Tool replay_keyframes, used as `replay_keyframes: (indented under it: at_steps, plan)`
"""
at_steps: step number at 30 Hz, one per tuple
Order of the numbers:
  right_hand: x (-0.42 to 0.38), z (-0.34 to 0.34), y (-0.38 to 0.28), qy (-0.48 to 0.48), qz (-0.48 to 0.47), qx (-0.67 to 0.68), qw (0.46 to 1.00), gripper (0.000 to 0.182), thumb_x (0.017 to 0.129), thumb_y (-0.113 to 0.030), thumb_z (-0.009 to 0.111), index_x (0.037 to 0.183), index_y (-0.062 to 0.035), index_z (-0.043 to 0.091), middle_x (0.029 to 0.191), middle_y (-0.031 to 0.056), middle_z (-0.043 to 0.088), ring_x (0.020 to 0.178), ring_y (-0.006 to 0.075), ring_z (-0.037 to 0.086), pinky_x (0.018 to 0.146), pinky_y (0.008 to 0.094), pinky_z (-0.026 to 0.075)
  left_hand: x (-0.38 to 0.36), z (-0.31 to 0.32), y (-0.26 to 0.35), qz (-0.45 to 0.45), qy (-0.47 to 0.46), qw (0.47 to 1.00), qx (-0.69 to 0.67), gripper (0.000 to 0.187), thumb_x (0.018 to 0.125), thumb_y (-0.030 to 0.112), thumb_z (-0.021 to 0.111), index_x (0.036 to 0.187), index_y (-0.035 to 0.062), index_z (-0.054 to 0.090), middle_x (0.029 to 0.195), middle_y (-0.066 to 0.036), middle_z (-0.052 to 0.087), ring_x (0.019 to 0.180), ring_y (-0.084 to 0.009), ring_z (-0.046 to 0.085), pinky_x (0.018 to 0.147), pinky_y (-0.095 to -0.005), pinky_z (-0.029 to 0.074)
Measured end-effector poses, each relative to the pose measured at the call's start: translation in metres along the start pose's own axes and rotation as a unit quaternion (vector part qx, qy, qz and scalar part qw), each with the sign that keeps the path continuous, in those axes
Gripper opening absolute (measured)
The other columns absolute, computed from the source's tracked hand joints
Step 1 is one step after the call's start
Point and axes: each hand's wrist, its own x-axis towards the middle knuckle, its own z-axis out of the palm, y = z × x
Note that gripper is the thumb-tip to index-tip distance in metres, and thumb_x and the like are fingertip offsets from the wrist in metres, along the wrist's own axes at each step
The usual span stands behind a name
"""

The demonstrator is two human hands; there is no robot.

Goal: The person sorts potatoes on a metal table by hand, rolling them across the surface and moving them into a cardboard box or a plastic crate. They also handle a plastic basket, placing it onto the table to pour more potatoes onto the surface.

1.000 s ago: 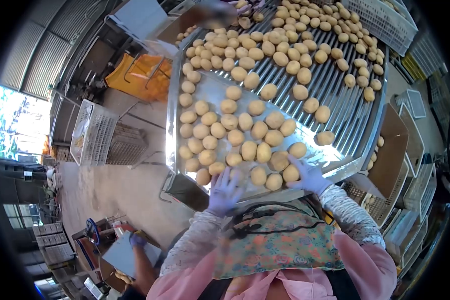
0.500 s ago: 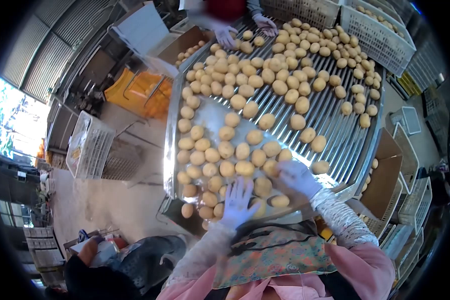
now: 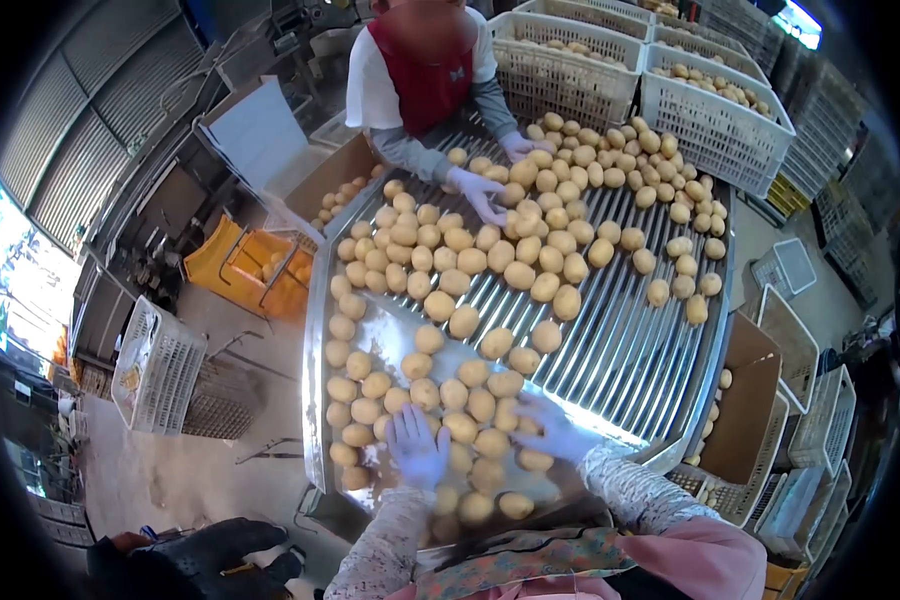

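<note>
Both my hands wear pale gloves and rest at the near end of a metal sorting table (image 3: 375, 330). My left hand (image 3: 417, 450) lies flat with fingers apart, touching potatoes (image 3: 425, 393) on the smooth sheet. My right hand (image 3: 558, 432) is open beside the right side of the same group, its fingers stretched toward a potato (image 3: 505, 413); they are slightly blurred. I see neither hand gripping a potato. More potatoes (image 3: 475, 507) lie between my forearms, close to my apron.
Across the table a co-worker (image 3: 425, 80) reaches both gloved hands into potatoes on the roller bars (image 3: 620, 340). White crates (image 3: 715, 130) of potatoes stand at the back right. A cardboard box (image 3: 750, 400) is at the right; an orange container (image 3: 215, 265) and white crate (image 3: 160, 370) at the left.
The view has shifted, showing more of the co-worker, whose hands have moved farther onto the table among the potatoes. My right hand has moved inward, closer to my left, and the nearby potatoes have shifted.
</note>
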Motion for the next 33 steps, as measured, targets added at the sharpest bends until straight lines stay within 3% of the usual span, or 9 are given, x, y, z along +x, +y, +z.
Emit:
replay_keyframes:
  at_steps: [2,3,7,10,16,20,28,30,33]
  plan:
    - [0.01,-0.019,-0.003,-0.214,-0.083,0.0,0.973,0.041,0.09,-0.025,0.076,0.128,-0.0121,0.07,0.15,0.014,0.053,0.138,0.0319,0.05,0.116,0.0447,0.039,0.003,-0.004,-0.002,0.012,-0.003,0.999,0.035,0.073,0.094,0.046,0.06,0.145,-0.006,0.048,0.146,-0.028,0.051,0.137,-0.0449,0.045,0.117,-0.0616,0.027]
    - [0.019,-0.044,-0.012,-0.232,0.104,0.121,0.96,0.031,0.092,-0.024,0.074,0.12,-0.0102,0.074,0.137,0.0098,0.065,0.125,0.0277,0.061,0.11,0.0414,0.046,0.001,-0.008,-0.004,0.011,-0.008,1.0,0.022,0.073,0.094,0.046,0.06,0.145,-0.0053,0.049,0.146,-0.027,0.051,0.136,-0.0449,0.046,0.117,-0.062,0.027]
    - [0.084,-0.117,0.055,0.253,-0.076,-0.153,0.952,0.036,0.09,-0.016,0.071,0.124,-0.0057,0.069,0.129,0.0179,0.066,0.125,0.037,0.059,0.111,0.0444,0.044,-0.013,-0.015,-0.016,0.0,-0.018,1.0,0.009,0.071,0.092,0.046,0.061,0.142,-0.0027,0.052,0.146,-0.024,0.052,0.135,-0.0449,0.047,0.116,-0.0632,0.025]
    - [0.127,-0.177,0.129,0.38,0.085,-0.233,0.891,0.066,0.092,-0.028,0.071,0.151,-0.0105,0.048,0.152,0.0263,0.043,0.141,0.0439,0.042,0.118,0.0474,0.034,-0.011,-0.022,-0.014,-0.014,-0.027,1.0,0.006,0.071,0.091,0.046,0.062,0.142,-0.0021,0.052,0.146,-0.023,0.053,0.134,-0.0442,0.047,0.116,-0.0631,0.025]
    - [0.213,-0.2,0.141,0.234,0.095,-0.237,0.938,0.065,0.091,-0.043,0.07,0.149,-0.0186,0.053,0.157,0.0193,0.042,0.145,0.0413,0.036,0.122,0.0472,0.027,-0.009,-0.016,-0.013,-0.013,-0.008,1.0,0.015,0.07,0.089,0.047,0.062,0.14,-0.0001,0.054,0.144,-0.023,0.054,0.133,-0.0429,0.049,0.117,-0.0624,0.025]
    - [0.264,-0.172,0.086,0.094,0.149,-0.413,0.893,0.066,0.087,-0.061,0.064,0.147,-0.0332,0.055,0.157,0.0132,0.045,0.143,0.0367,0.041,0.121,0.0529,0.023,-0.001,-0.019,-0.012,-0.018,0.0,1.0,0.002,0.066,0.089,0.046,0.062,0.136,0.0009,0.057,0.141,-0.022,0.056,0.131,-0.0424,0.05,0.116,-0.0621,0.026]
    - [0.262,-0.092,0.026,0.007,-0.019,-0.388,0.921,0.058,0.08,-0.058,0.069,0.133,-0.0332,0.066,0.147,0.0145,0.053,0.13,0.034,0.053,0.117,0.0539,0.026,0.0,-0.02,-0.012,-0.021,0.004,1.0,-0.006,0.067,0.086,0.046,0.067,0.139,0.0049,0.057,0.143,-0.018,0.055,0.133,-0.0394,0.049,0.118,-0.0593,0.025]
    - [0.251,-0.076,0.03,-0.126,-0.041,-0.329,0.935,0.064,0.079,-0.058,0.07,0.138,-0.0336,0.062,0.146,0.0144,0.055,0.132,0.0353,0.052,0.115,0.0532,0.029,0.001,-0.018,-0.013,-0.023,0.028,0.999,-0.034,0.061,0.086,0.044,0.067,0.131,0.003,0.061,0.138,-0.02,0.058,0.13,-0.0404,0.052,0.115,-0.062,0.028]
    - [0.2,-0.057,-0.004,-0.082,-0.045,-0.321,0.942,0.074,0.078,-0.05,0.074,0.147,-0.0349,0.053,0.147,0.0231,0.049,0.13,0.0421,0.051,0.113,0.0524,0.034,0.0,-0.019,-0.014,-0.027,0.03,0.999,-0.031,0.06,0.085,0.043,0.07,0.13,0.0031,0.062,0.137,-0.019,0.059,0.131,-0.0395,0.052,0.115,-0.0624,0.027]
